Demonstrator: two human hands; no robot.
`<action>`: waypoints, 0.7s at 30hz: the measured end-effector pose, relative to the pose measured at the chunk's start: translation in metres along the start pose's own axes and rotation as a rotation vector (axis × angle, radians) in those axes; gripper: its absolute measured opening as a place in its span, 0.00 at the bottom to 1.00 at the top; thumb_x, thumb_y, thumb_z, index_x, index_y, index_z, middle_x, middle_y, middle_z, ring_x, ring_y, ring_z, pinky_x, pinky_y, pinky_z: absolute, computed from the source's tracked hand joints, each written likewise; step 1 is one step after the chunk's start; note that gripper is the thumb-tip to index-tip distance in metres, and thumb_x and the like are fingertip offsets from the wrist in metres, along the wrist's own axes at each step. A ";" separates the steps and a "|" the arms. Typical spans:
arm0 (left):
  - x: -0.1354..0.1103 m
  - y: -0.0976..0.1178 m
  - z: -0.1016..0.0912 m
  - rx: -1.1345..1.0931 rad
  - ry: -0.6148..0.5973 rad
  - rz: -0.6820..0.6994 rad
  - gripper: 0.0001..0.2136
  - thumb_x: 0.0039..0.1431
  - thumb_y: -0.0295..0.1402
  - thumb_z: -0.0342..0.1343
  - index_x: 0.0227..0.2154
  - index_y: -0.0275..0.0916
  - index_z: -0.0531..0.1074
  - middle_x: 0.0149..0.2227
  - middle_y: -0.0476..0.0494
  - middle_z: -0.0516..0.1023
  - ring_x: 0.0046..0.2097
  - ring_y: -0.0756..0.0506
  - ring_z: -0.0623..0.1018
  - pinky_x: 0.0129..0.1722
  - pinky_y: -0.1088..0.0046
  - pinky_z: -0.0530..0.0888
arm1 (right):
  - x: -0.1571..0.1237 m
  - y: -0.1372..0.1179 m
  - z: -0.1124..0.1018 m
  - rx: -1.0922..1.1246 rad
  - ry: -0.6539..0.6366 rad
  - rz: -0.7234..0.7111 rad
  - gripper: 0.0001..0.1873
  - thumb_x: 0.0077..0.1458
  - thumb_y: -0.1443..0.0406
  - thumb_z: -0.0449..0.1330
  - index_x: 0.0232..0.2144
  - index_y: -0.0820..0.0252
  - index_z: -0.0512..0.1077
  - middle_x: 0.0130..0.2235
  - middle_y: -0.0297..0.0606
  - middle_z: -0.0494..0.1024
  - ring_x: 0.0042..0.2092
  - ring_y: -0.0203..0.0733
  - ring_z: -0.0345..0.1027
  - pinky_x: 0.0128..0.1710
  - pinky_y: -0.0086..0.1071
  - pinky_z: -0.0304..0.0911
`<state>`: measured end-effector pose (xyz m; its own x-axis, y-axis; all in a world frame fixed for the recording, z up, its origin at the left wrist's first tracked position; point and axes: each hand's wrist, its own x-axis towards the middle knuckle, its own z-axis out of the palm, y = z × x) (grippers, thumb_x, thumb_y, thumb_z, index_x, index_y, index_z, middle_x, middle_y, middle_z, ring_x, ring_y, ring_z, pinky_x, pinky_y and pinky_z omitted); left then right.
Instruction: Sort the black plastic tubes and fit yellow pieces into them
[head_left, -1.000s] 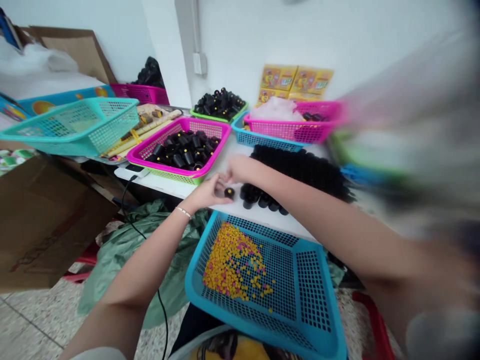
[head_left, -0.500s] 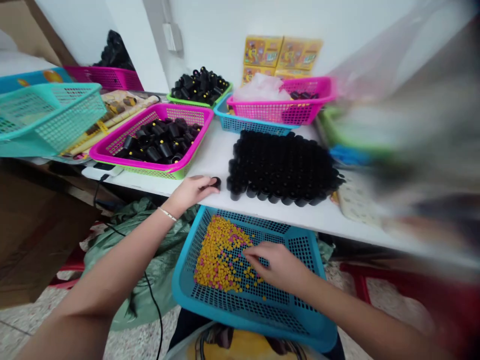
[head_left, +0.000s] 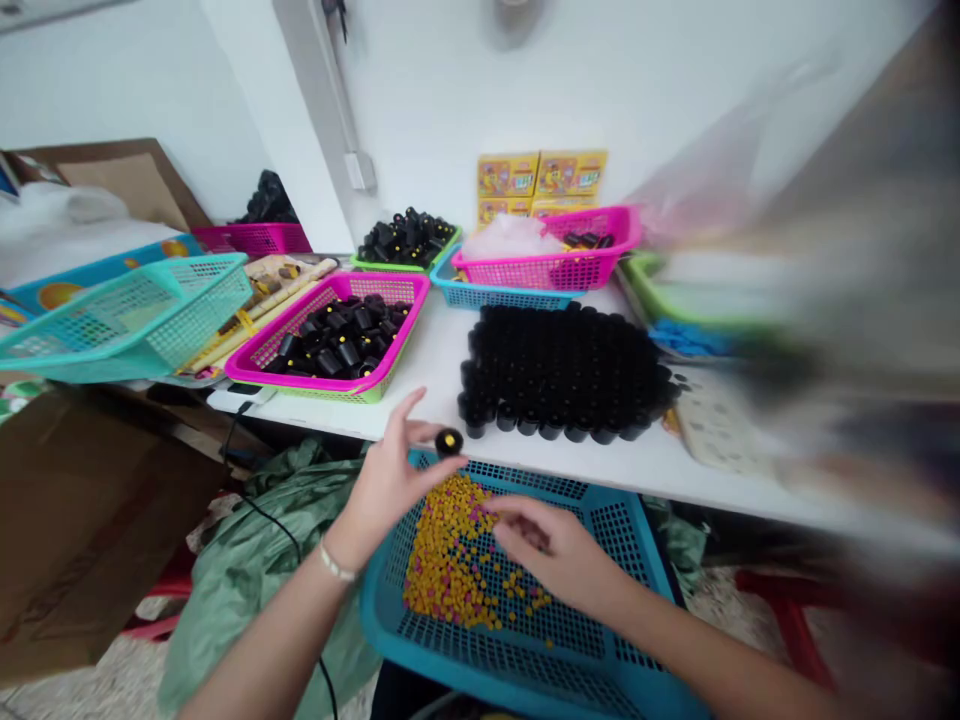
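My left hand (head_left: 391, 492) is raised above the near rim of the blue mesh basket (head_left: 373, 607), pinching a small black cap with a yellow dot (head_left: 448, 442) between thumb and fingers. My right hand (head_left: 547, 545) sits low over the basket, its fingers drawn together among a heap of yellow and pink pellets (head_left: 446, 560). Anything between those fingers is hidden. Beyond both hands, a dense block of upright black caps (head_left: 562, 375) stands on the white table (head_left: 427, 365).
A magenta-and-green basket of loose black caps (head_left: 337, 340) stands left of the block. Behind are a green tray of caps, a pink basket with white plastic, and yellow boxes. A teal basket sits far left, above cardboard, a green sack and a black cable.
My left hand has lifted the black cap off the table and turned it, dot upward. My right hand has shifted slightly within the pellets. The view has tilted upward.
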<state>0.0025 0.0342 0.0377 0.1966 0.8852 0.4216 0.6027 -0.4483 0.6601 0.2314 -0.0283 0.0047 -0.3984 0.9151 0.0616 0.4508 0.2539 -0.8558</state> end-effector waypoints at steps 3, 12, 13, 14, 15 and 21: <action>-0.031 0.044 0.007 0.023 -0.054 0.094 0.21 0.56 0.36 0.62 0.52 0.52 0.66 0.43 0.46 0.77 0.44 0.43 0.79 0.47 0.63 0.77 | -0.008 -0.034 -0.014 0.109 0.307 -0.132 0.14 0.63 0.62 0.54 0.48 0.56 0.74 0.38 0.39 0.77 0.34 0.35 0.72 0.33 0.29 0.70; -0.052 0.077 0.035 -0.107 -0.163 0.065 0.14 0.46 0.27 0.66 0.36 0.48 0.73 0.35 0.47 0.74 0.37 0.44 0.77 0.36 0.65 0.78 | -0.031 -0.036 -0.022 -0.031 0.357 -0.252 0.15 0.59 0.73 0.54 0.37 0.53 0.78 0.39 0.35 0.78 0.37 0.34 0.75 0.37 0.27 0.74; -0.052 0.078 0.036 -0.109 -0.172 0.061 0.14 0.46 0.27 0.66 0.35 0.47 0.73 0.34 0.48 0.74 0.36 0.45 0.77 0.35 0.66 0.78 | -0.034 -0.034 -0.022 -0.037 0.353 -0.252 0.16 0.59 0.74 0.54 0.38 0.52 0.78 0.39 0.35 0.79 0.37 0.34 0.76 0.37 0.27 0.74; -0.053 0.080 0.037 -0.109 -0.181 0.054 0.13 0.46 0.26 0.66 0.34 0.46 0.72 0.34 0.48 0.74 0.36 0.45 0.77 0.35 0.67 0.77 | -0.037 -0.033 -0.022 -0.054 0.353 -0.255 0.17 0.59 0.74 0.53 0.39 0.52 0.78 0.40 0.35 0.79 0.38 0.34 0.76 0.37 0.27 0.74; -0.053 0.081 0.038 -0.107 -0.191 0.042 0.11 0.47 0.26 0.65 0.33 0.44 0.72 0.33 0.48 0.73 0.35 0.46 0.76 0.35 0.68 0.77 | -0.040 -0.032 -0.022 -0.078 0.361 -0.261 0.17 0.59 0.75 0.52 0.39 0.53 0.78 0.40 0.35 0.79 0.39 0.34 0.76 0.38 0.27 0.75; -0.057 0.092 0.039 -0.134 -0.300 -0.007 0.08 0.47 0.24 0.63 0.30 0.39 0.71 0.32 0.50 0.71 0.35 0.49 0.74 0.35 0.74 0.72 | -0.051 -0.032 -0.022 -0.111 0.355 -0.258 0.14 0.56 0.77 0.53 0.32 0.58 0.76 0.36 0.37 0.78 0.37 0.34 0.75 0.38 0.24 0.72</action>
<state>0.0772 -0.0529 0.0497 0.4240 0.8766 0.2276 0.5017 -0.4366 0.7468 0.2546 -0.0760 0.0407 -0.2190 0.8632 0.4549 0.4636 0.5022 -0.7299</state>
